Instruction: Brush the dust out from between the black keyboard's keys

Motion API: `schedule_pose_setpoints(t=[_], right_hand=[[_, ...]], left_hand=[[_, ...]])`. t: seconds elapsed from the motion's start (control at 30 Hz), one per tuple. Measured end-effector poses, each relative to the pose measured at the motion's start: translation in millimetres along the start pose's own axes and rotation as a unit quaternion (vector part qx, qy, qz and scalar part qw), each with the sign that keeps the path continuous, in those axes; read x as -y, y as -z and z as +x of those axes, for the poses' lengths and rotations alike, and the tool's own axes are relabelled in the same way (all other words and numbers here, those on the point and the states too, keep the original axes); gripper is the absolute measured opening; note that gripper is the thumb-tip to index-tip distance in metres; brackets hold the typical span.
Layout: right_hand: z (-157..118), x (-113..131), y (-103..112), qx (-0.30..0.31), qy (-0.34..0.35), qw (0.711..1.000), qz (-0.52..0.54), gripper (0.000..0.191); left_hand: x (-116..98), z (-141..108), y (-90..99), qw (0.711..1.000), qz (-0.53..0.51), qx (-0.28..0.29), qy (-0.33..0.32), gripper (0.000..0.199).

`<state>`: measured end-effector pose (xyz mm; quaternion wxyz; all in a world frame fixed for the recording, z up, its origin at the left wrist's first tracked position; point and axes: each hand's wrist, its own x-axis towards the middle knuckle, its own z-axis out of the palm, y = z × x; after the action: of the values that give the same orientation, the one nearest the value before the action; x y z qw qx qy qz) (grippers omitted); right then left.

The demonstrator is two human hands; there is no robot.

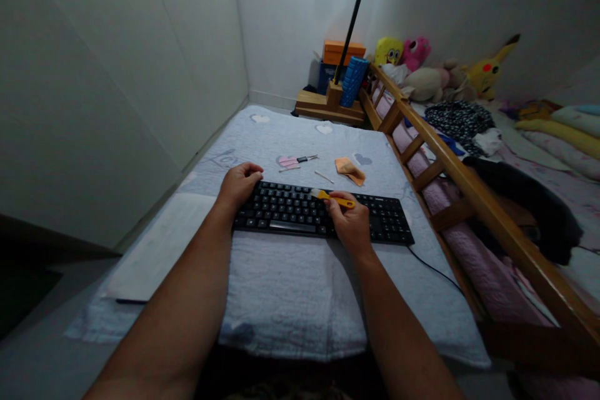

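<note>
A black keyboard point(290, 207) lies flat on a light blue cloth point(290, 287). My left hand point(238, 186) is closed on the keyboard's upper left corner, thumb and fingers at its edge. In my right hand point(350, 217) is a small brush point(345, 202) with a yellow handle, held over the keys. Its pale bristles point left and meet the upper rows of keys; whether they press on them I cannot tell. Behind the keyboard lie an orange cloth point(349, 171), white cotton swabs point(324, 177) and a slim tool with a dark middle and metal tip point(307, 158).
The keyboard's cable point(435, 270) runs off to the right. A wooden bed rail point(450, 162) borders that side, with plush toys and bedding beyond. A lamp pole point(356, 12) on a wooden base stands at the back. A white sheet point(154, 250) lies at the left.
</note>
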<state>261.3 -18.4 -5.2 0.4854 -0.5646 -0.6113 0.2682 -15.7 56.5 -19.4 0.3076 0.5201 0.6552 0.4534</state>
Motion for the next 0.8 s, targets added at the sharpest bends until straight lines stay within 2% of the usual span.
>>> schedule_pose_setpoints(t=[0.2,0.4,0.67,0.8], right_hand=[[7,-1,15,-0.085,0.0,0.993,-0.08,0.023],[12,-1,26,-0.131,0.007,0.983,-0.13,0.021],[16,-5,36,-0.179,-0.006,0.971,-0.159,0.019],[14,-3,34,-0.183,-0.014,0.976,-0.115,0.017]], left_hand=[[-1,-1,0.4,1.0,-0.003,0.002,0.0,0.027],[2,1,-0.1,1.0,-0.001,0.006,-0.002,0.029],[2,1,0.1,1.0,-0.006,0.001,-0.002,0.026],[2,1,0.3,1.0,-0.01,0.002,-0.003,0.026]])
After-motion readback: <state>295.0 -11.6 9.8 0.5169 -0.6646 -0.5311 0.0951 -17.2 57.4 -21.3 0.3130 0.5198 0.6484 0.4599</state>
